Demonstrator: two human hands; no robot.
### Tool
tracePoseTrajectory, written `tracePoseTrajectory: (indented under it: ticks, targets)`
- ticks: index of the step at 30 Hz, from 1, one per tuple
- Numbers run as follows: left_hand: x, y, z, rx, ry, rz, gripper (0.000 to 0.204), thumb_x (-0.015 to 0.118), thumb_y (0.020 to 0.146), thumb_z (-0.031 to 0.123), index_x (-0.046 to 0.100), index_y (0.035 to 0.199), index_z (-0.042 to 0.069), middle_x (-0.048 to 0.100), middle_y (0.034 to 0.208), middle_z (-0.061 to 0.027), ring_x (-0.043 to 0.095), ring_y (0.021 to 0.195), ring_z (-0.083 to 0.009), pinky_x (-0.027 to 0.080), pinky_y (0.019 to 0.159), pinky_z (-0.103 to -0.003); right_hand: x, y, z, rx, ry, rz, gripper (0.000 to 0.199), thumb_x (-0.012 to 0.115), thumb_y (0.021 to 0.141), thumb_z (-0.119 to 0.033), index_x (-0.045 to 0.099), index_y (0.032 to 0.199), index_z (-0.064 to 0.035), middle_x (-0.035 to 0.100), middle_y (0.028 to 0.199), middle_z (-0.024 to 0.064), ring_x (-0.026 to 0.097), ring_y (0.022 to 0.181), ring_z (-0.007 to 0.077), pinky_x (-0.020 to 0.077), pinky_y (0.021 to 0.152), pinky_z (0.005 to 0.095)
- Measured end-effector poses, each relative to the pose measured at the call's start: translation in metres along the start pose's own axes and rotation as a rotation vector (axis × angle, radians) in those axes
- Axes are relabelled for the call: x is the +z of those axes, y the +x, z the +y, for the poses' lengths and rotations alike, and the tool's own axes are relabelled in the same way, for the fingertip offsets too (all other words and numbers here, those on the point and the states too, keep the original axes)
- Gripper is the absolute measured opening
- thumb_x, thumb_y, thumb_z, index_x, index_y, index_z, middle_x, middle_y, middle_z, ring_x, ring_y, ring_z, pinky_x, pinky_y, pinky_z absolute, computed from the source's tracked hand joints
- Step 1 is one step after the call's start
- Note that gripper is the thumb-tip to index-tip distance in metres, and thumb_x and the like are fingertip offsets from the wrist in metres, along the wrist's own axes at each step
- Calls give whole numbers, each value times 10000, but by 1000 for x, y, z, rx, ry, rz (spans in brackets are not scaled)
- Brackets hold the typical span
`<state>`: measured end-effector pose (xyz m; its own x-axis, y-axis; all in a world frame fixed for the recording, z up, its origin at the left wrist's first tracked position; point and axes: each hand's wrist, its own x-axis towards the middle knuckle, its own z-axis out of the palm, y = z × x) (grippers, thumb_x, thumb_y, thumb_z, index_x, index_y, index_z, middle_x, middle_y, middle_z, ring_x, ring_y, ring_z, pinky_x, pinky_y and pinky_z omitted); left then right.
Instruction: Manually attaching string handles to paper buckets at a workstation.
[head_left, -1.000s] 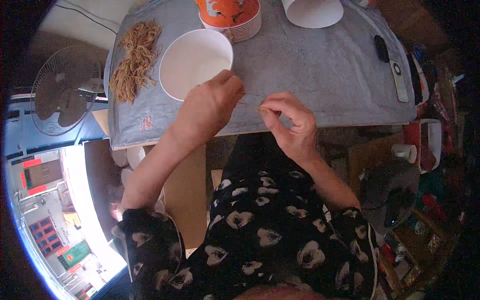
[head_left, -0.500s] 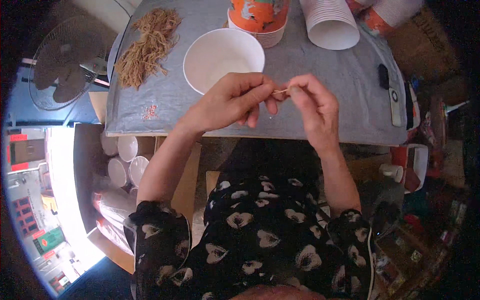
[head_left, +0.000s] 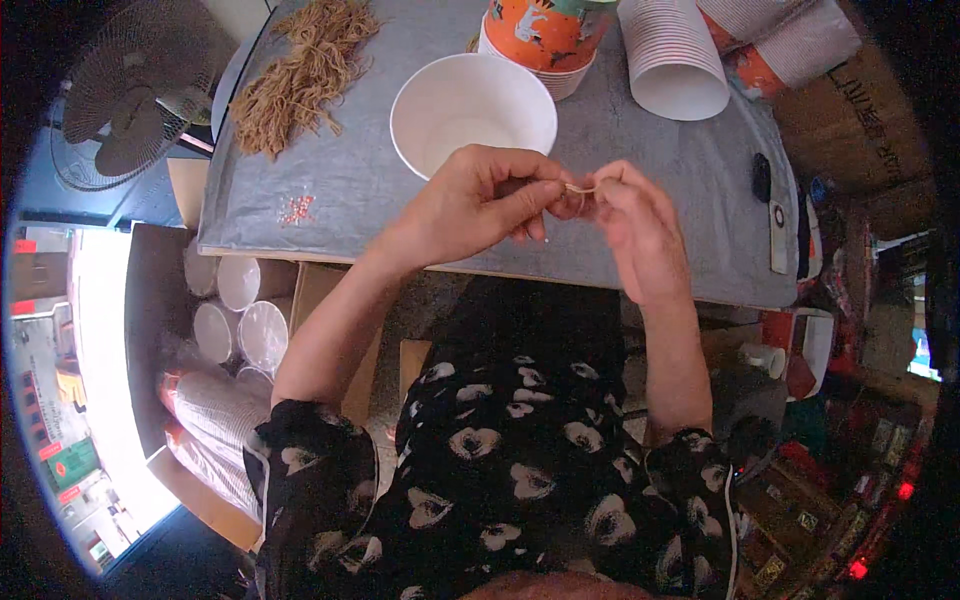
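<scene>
My left hand [head_left: 478,208] is closed in a pinch on a thin pale string [head_left: 580,189], held just above the front part of the table. A short length of the string spans the gap to my right hand [head_left: 648,238], whose thumb and fingertips pinch its other side. Behind my left hand stands a white paper bucket [head_left: 470,88], upright, with nothing visible in it. To the left lies a loose bundle of tan strings [head_left: 300,85].
An orange printed bucket [head_left: 545,38] sits in a white stack behind. Nested white buckets [head_left: 680,85] lie right of it. Small red-and-white bits [head_left: 297,209] dot the grey tabletop [head_left: 390,235]. A fan [head_left: 130,105] stands left; wrapped bucket stacks [head_left: 215,405] lie below the table.
Both hands still pinch the string; my right hand has turned and its fingers have shifted. The view has moved slightly, so the table things sit differently in the picture.
</scene>
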<state>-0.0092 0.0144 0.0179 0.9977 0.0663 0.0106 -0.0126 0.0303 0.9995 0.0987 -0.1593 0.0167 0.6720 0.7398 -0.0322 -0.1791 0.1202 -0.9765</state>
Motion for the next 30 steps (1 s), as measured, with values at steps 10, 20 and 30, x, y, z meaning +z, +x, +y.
tracePoseTrajectory:
  ticks: [10, 20, 30]
  targets:
    - [1, -5, -5, 0, 122, 92, 227, 600, 990, 156, 674, 1139, 1, 690, 877, -27, 637, 720, -66, 528, 636, -218, 1, -9, -2, -191, -242, 140, 105, 613, 953, -106, 644, 991, -14, 485, 685, -49, 372, 552, 12, 254, 471, 190]
    - [4, -8, -5, -4, 66, 135, 167, 620, 973, 131, 638, 1052, -15, 692, 876, -40, 660, 730, -90, 551, 644, -235, 2, -5, -2, -80, -51, 100, 125, 598, 962, -141, 634, 1005, -30, 553, 715, -13, 451, 554, 40, 349, 481, 196]
    - [9, -11, 0, 49, 134, 165, 134, 640, 956, 108, 648, 1011, -14, 673, 854, -22, 666, 745, -93, 549, 633, -237, 6, -2, -5, 31, 134, 63, 124, 634, 935, -143, 624, 1011, -46, 526, 699, -45, 377, 502, 8, 258, 412, 182]
